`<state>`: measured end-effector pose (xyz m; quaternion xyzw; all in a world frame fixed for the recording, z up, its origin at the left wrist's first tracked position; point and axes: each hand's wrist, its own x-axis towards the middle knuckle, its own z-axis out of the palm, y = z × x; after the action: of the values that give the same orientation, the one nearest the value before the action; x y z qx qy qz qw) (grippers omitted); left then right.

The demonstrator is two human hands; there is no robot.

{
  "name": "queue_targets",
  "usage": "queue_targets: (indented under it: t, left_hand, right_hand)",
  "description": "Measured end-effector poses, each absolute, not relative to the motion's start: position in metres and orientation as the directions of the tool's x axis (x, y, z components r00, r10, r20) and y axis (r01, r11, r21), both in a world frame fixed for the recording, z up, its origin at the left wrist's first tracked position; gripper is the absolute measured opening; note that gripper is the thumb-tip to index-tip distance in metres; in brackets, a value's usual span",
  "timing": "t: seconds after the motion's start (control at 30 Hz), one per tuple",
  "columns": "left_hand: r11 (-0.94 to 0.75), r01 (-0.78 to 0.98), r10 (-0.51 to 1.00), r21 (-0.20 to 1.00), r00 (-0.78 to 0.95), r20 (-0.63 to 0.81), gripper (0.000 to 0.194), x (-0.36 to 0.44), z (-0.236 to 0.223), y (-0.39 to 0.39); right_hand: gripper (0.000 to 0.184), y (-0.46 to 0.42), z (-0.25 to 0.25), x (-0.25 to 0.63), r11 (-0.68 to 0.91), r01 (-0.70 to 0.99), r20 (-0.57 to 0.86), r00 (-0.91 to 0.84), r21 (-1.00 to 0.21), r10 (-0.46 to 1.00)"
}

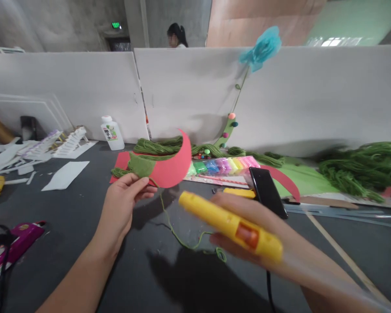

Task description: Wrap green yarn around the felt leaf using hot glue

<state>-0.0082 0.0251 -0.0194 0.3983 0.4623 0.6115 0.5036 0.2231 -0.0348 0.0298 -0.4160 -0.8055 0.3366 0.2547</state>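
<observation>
My left hand (127, 195) pinches a red paper crescent (180, 164) near its left end, where green yarn (141, 165) covers part of it. A loose green strand (172, 230) trails from there down onto the dark table and ends in small loops. In my right hand (247, 213), somewhat blurred, is a yellow hot glue gun (228, 219) with an orange switch. Its nozzle points left towards the crescent without touching it. A clear glue stick (326, 274) appears to extend from its rear, and a black cord hangs below.
A black phone (267, 191), a yellow cutter (239, 192) and a pack of coloured clay (221, 165) lie behind my hands. Green yarn bundles (365, 167) line the white partition. At left are a white bottle (112, 134), paper scraps and a purple tool (16, 248). A person stands beyond.
</observation>
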Motion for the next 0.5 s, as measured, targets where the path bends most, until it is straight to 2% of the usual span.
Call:
queue_targets:
  t: [0.1, 0.2, 0.33, 0.5]
  left_hand:
    - [-0.088, -0.256, 0.976, 0.963, -0.214, 0.032, 0.013, -0.016, -0.027, 0.035]
    - [-0.081, -0.263, 0.979, 0.961, -0.203, 0.027, 0.012, -0.016, -0.028, 0.036]
    - [-0.042, -0.265, 0.992, 0.963, -0.126, 0.008, 0.011, -0.007, -0.023, 0.028]
    - [0.015, -0.265, 1.000, 0.964, -0.005, -0.017, 0.010, 0.006, -0.015, 0.013]
  right_hand:
    - [0.012, -0.044, 0.029, 0.216, 0.489, 0.602, -0.100, -0.688, -0.631, 0.719]
    - [0.021, -0.049, 0.011, 0.202, 0.546, 0.653, -0.240, -0.728, -0.525, 0.642]
    - [0.025, -0.048, -0.016, 0.184, 0.613, 0.642, -0.201, -0.748, -0.460, 0.632]
    - [0.031, -0.048, -0.028, 0.174, 0.585, 0.689, -0.167, -0.696, -0.427, 0.698]
